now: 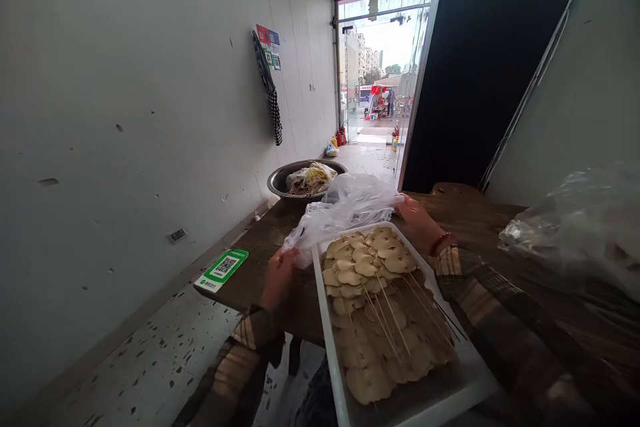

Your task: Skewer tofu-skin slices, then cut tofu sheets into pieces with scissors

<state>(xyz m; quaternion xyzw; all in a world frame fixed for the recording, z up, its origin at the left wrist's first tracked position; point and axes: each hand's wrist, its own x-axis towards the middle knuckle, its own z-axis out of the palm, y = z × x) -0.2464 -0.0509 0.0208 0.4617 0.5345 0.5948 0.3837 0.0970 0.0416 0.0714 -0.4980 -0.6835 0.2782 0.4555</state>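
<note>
The table (273,230) is carrying everything, its dark wood showing a dull, streaky surface. The tray (323,320), a white oblong with a smooth, raised rim, is lying lengthwise before the person, its near end pointing at the body, probably so that both arms can reach along its sides. Beyond its far left corner, the basin (300,199) is standing near the far edge, round, metallic and flaring, and is cradling a plastic-wrapped bundle (316,179), perhaps set there to leave the nearer space for the tray. Off to the right, a clear wrap (585,213) is lying in a crinkled, glossy heap, well apart from the tray. The bag (345,210), thin, cloudy and creased, is spanning the tray's far end. The left hand (277,273) is pinching its left side and the right hand (416,219) is gripping its right end; the two are keeping apart, seemingly to hold the film spread. At the table's left corner, the card (223,270) is lying flat, green and white. Inside the tray, the slices (367,267) are overlapping in rows, pale, thin and wavy-edged, while slim wooden sticks (387,320) are running out from them towards the near end.
</note>
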